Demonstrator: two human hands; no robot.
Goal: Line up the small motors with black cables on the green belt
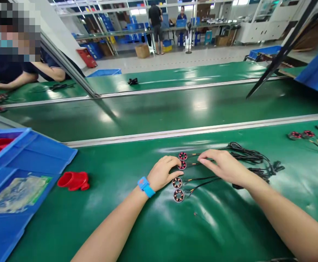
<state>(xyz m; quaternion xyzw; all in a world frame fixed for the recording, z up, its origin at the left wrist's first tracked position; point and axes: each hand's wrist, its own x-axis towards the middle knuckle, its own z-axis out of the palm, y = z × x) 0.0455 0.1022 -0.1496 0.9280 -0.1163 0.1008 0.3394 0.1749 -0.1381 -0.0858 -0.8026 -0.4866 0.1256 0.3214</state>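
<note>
Four small ring-shaped stators, silvery rim with dark-and-coppery or reddish windings [178, 195], run in a rough 12-to-6 column on the glossy green mat [134, 236], at about 3 o'clock from the left hand [162, 173]. Left thumb and forefinger apart, fingertips at the second ring from the top, apparently touching. Right hand [224, 165], at 3 o'clock from the column: fingertips close together over the thin wire leads [193, 164]; can't tell if a wire is pinched. Main risk, my judgement: a tug on a lead could strain its joint or drag a ring out of line, since the rings look light and the mat slick. The top two rings sit very close, so nudging one could shove the other. Black looped cable bundle [247, 154], at 2 o'clock from the right hand, could snag under the wrist and pull the leads. Red plastic pipe-like fitting [73, 181], at 9 o'clock from the left hand, is well apart, so low risk.
</note>
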